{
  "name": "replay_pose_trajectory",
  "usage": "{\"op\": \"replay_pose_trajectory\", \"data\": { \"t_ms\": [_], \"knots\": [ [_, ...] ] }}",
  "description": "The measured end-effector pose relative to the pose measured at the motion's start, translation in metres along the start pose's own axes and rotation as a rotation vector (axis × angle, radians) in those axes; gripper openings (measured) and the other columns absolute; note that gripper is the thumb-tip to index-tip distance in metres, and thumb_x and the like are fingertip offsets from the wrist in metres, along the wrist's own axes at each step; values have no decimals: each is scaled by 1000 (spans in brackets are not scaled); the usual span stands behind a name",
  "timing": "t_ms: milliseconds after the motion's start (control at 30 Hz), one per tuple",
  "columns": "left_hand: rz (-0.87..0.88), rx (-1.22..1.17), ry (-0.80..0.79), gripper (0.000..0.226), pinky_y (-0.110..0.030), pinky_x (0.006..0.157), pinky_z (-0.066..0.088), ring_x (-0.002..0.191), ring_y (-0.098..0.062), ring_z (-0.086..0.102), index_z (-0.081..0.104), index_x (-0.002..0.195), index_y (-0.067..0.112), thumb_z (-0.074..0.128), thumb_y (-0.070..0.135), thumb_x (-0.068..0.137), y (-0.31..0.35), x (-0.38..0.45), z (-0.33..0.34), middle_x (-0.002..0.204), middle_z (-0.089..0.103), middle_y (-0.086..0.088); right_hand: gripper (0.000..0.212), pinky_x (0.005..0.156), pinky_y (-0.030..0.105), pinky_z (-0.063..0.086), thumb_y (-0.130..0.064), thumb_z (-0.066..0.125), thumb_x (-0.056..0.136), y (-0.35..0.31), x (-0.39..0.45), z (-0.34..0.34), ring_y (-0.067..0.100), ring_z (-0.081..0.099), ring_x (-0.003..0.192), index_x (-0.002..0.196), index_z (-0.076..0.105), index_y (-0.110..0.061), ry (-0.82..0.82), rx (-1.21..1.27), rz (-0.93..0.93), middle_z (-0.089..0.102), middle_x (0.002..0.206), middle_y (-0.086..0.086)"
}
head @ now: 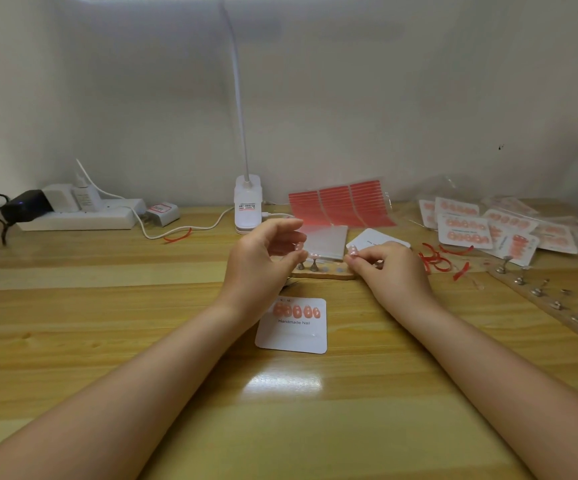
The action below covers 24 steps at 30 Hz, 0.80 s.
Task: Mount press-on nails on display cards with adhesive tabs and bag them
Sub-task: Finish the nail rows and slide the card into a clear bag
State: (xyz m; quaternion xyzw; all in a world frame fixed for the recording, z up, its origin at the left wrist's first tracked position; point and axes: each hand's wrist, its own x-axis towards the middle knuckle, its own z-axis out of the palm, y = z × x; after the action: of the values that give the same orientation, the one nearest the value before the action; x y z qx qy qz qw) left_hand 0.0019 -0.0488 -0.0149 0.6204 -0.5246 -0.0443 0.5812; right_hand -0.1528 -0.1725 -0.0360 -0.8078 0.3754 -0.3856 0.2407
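Display card flat on the wooden table, near the body, between the forearms; top row filled with five orange nails, lower row bare. Just beyond, wooden nail stand with two small pegs. Right hand pinching a small pale nail at the fingertips; left hand loosely curled, apparently holding nothing. Probably mid-mounting, second row pending. Next: carrying the nail down to the bare row and pressing it squarely. Red tab sheets and bagged cards farther back and right.
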Motion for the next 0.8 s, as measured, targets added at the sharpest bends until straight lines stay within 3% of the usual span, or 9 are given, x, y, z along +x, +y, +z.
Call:
{"op": "replay_pose_trajectory", "data": {
  "t_ms": [67, 200, 333, 400, 533, 667, 800],
  "knots": [
    [4, 12, 10, 42, -20, 84, 54, 91, -5, 66, 65, 120, 11, 75, 1, 81, 0, 2, 2, 101, 70, 2, 19, 81, 22, 36, -31, 67, 89, 0, 0, 2, -1, 52, 68, 83, 79, -17, -44, -48, -25, 54, 61, -18],
    [-5, 24, 13, 42, -21, 83, 55, 90, -6, 66, 64, 122, 11, 74, 1, 82, -2, 4, 5, 103, 69, 0, 22, 73, 29, 37, -38, 65, 89, -1, 1, 4, 22, 57, 90, 98, 77, -23, -107, -177, -55, 49, 68, -17],
    [-17, 21, 24, 41, -25, 83, 56, 90, -8, 67, 64, 119, 10, 74, 0, 81, -3, 4, 5, 101, 69, -1, 39, 82, 35, 47, -55, 65, 82, -5, 1, 5, 24, 55, 97, 102, 73, -22, -157, -313, -47, 58, 93, 3],
    [-16, 21, 17, 39, -25, 84, 56, 89, -7, 68, 65, 116, 12, 75, 0, 81, -4, 3, 4, 96, 69, 1, 39, 86, 37, 47, -52, 67, 82, -7, 0, 4, 24, 55, 100, 104, 72, -20, -179, -305, -62, 59, 99, 6],
    [45, 47, -27, 36, -23, 86, 53, 88, -3, 67, 65, 113, 19, 77, 6, 80, -3, -1, 3, 93, 69, 10, 31, 79, 33, 43, -41, 74, 80, -12, -4, 2, 20, 53, 93, 99, 73, -17, -144, -170, -130, 58, 93, 1],
    [220, 222, -15, 35, -30, 88, 46, 98, -17, 61, 68, 113, 21, 78, 14, 80, -4, -3, 3, 92, 68, 16, 27, 77, 30, 37, -35, 74, 81, -16, -10, 1, 18, 49, 91, 99, 74, -15, -109, -168, -247, 52, 87, -4],
    [352, 368, -10, 32, -40, 85, 45, 94, -24, 57, 70, 112, 16, 77, 15, 80, -7, -2, 2, 92, 70, 6, 23, 79, 34, 40, -32, 72, 83, -20, -13, 0, 19, 48, 89, 99, 74, -15, -107, -186, -334, 50, 85, -6]
  ]
}}
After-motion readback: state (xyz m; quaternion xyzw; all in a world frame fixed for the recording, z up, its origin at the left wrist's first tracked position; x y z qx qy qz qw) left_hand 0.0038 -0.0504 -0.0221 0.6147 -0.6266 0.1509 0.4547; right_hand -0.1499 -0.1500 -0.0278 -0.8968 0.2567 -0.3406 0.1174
